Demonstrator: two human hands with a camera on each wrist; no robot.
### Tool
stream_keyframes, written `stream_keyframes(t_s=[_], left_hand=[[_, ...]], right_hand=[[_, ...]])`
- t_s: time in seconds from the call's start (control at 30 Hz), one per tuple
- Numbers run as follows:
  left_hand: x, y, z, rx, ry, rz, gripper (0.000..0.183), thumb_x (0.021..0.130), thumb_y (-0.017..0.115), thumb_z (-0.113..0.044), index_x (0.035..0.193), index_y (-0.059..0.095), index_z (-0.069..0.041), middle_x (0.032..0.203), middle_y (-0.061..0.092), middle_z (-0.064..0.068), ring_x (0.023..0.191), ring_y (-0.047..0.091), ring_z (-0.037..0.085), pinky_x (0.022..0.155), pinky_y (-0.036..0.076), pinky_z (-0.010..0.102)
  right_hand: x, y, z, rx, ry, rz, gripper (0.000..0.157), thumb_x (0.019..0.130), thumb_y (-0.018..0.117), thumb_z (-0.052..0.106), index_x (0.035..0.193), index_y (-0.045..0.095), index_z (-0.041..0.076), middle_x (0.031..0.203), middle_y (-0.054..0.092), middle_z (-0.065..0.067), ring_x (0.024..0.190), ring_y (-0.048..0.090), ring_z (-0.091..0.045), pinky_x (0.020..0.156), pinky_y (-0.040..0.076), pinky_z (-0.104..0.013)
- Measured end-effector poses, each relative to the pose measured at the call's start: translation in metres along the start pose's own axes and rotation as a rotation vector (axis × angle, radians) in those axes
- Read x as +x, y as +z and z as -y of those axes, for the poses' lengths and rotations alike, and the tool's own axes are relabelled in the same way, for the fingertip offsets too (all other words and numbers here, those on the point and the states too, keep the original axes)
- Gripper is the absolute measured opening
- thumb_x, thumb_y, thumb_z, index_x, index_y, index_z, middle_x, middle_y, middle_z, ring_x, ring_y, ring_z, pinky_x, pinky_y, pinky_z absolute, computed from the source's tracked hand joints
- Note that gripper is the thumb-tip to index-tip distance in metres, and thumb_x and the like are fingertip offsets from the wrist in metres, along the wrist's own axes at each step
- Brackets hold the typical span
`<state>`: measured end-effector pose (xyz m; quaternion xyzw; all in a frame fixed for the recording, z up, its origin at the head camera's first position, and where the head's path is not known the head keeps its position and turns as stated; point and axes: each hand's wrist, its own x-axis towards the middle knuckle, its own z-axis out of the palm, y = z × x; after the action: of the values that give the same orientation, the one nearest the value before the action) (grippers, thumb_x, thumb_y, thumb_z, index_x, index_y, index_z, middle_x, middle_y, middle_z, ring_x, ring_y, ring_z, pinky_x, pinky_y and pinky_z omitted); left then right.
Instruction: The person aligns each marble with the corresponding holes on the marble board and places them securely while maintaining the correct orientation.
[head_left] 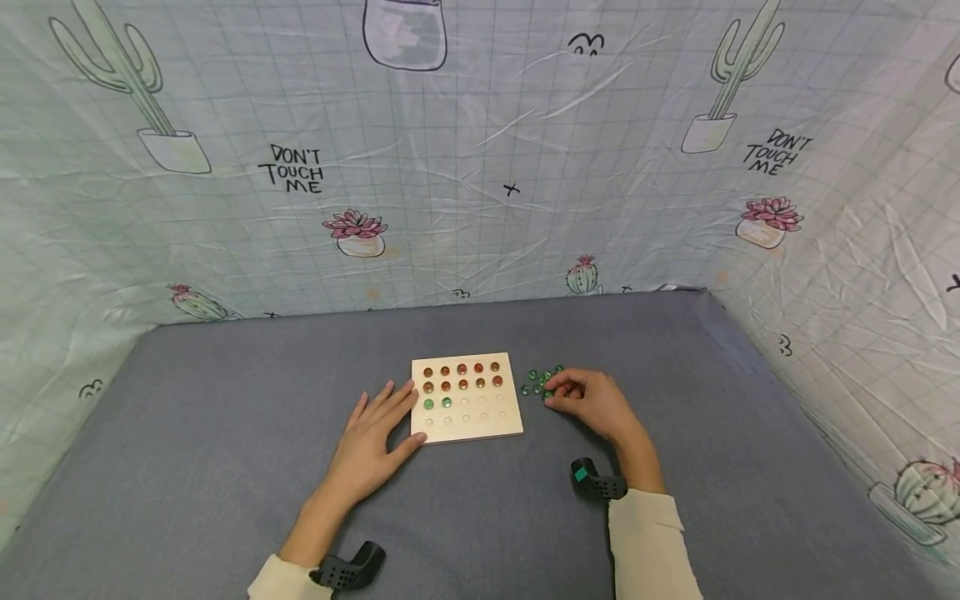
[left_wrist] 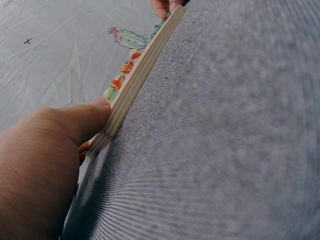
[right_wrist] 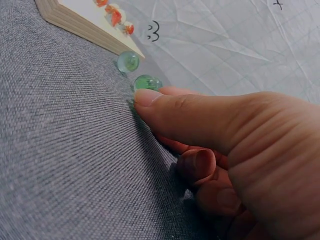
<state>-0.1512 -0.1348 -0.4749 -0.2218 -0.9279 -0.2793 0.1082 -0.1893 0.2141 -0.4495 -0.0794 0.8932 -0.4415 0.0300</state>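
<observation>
The board [head_left: 513,423] lies flat on the grey desk [head_left: 225,433], between the two hands. Its two far rows hold orange marbles [head_left: 462,369], five to a row. In the third row, two green marbles [head_left: 429,404] sit in the leftmost places, with three pale hollows to their right; the near row shows five more hollows.

The left hand [head_left: 367,450] rests at the board's left side, its grip released: fingers spread and fairly straight, fingertips at the left edge, thumb on the near left corner. The left wrist view shows that thumb lying over the layered wooden edge.

The right hand [head_left: 596,404] is just right of the board, its grip grasping a marble [right_wrist: 145,81], a green one, between thumb and forefinger, with the other fingers curled under. Whether it is off the desk I cannot tell. Loose marbles [head_left: 533,374], also green, lie in a small cluster left of and beyond those fingertips, near the board's right edge; some are partly hidden, so their number is unclear.

Both arms wear pale sleeves [head_left: 652,542] and black wristbands [head_left: 348,571]. Past the desk's far edge hangs a pale checked sheet [head_left: 450,167] printed with cacti and "DON'T TOUCH ME".
</observation>
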Motion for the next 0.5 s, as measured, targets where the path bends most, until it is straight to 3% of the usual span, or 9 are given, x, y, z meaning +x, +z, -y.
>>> stream_keyframes(t_s=[0.5], left_hand=[[-0.0007, 0.0021, 0.0000, 0.010, 0.003, -0.011, 0.066, 0.087, 0.069, -0.039, 0.141, 0.049, -0.008, 0.148, 0.042, 0.006, 0.139, 0.030, 0.033, 0.113, 0.012, 0.055]], right_hand=[[0.0005, 0.0015, -0.0017, -0.028, -0.013, 0.000, 0.011, 0.082, 0.078, 0.016, 0.091, 0.072, 0.013, 0.074, 0.061, 0.002, 0.058, 0.051, -0.016, 0.053, 0.041, -0.028]])
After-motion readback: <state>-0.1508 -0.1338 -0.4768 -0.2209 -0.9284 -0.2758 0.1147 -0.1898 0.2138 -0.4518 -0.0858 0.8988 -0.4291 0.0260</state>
